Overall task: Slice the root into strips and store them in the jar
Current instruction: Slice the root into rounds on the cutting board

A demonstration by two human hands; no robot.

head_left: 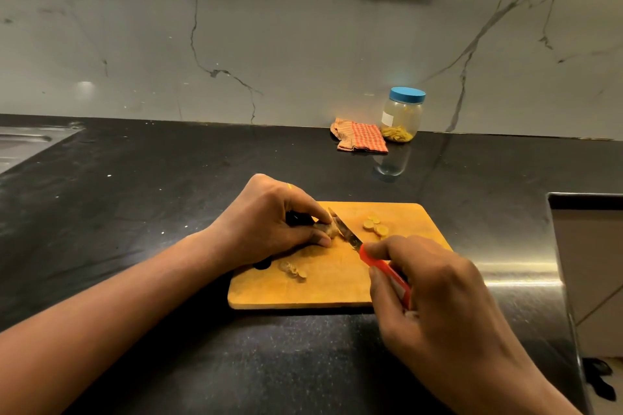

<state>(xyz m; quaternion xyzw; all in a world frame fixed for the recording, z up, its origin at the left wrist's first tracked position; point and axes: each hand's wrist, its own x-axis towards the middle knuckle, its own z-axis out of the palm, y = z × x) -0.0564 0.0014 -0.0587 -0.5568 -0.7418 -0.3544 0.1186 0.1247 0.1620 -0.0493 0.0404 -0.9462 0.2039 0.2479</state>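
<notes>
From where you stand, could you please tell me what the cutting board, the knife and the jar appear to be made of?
The cutting board seems wooden: matt, yellow-brown, with faint grain. The knife has a shiny metal blade and a glossy orange-red handle, probably plastic, gripped by the right hand. The jar is clear, glass or plastic, I cannot tell which; its blue lid looks plastic.
</notes>
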